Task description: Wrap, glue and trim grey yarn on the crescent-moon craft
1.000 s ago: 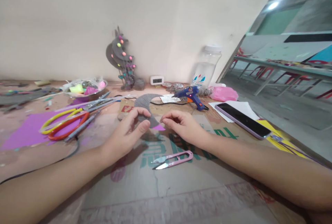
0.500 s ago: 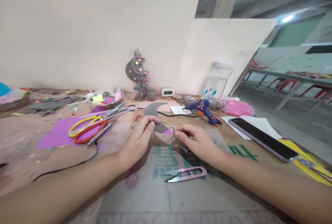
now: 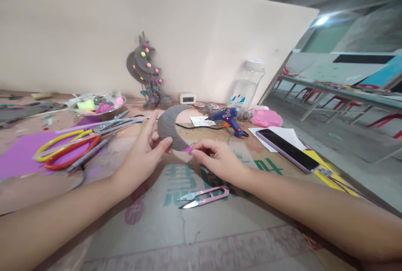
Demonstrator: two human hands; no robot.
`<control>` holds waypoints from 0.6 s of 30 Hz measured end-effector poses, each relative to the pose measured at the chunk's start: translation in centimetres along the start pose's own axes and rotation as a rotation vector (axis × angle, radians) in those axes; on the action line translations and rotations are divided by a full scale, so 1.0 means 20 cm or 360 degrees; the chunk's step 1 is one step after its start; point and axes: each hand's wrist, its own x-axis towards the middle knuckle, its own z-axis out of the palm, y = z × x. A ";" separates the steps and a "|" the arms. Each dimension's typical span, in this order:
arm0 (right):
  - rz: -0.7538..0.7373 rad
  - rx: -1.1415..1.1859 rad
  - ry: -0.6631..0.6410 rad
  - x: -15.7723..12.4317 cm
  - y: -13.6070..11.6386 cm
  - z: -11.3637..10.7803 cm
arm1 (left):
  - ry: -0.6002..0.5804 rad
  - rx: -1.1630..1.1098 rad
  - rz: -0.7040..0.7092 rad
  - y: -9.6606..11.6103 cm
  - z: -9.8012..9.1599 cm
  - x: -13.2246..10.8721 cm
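Note:
My left hand (image 3: 141, 147) grips a crescent moon (image 3: 169, 130) wrapped in grey yarn, thumb on the near face and fingers behind it. At its lower right end a bare purple tip (image 3: 187, 150) shows. My right hand (image 3: 218, 156) is closed in a pinch at that tip, where a short strand of grey yarn runs to the fingertips; the finger pads themselves are hidden. On the cardboard below both hands lie pink thread snips (image 3: 205, 197), blades apart and pointing left.
Scissors (image 3: 67, 149) and purple sheet (image 3: 19, 149) lie left, before a metal bowl (image 3: 75, 109) of coloured bits. A decorated moon ornament (image 3: 144, 70), timer (image 3: 187, 98), and bottle (image 3: 246, 86) stand behind. Blue glue gun (image 3: 229, 120) and phone (image 3: 287, 150) lie right.
The view has shifted right and down. My left hand has opened its grip wider around the crescent, which is now turned more face-on. My right fingers remain pinched at its tip.

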 end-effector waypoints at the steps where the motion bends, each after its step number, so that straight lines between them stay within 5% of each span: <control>1: -0.0017 -0.0019 -0.0012 0.00 0.00 0.00 | 0.0000 -0.0037 -0.0028 0.02 0.00 0.01; 8: -0.0085 0.0091 0.0267 0.01 0.01 -0.05 | -0.0069 -0.0041 -0.0126 0.08 0.01 0.02; 14: 0.0100 0.0270 -0.0177 0.01 0.02 -0.03 | -0.0109 -0.0093 -0.0133 0.05 0.01 0.02; 18: 0.0120 0.0314 -0.0194 0.01 0.03 -0.01 | -0.0136 -0.0145 -0.0147 0.04 0.01 0.01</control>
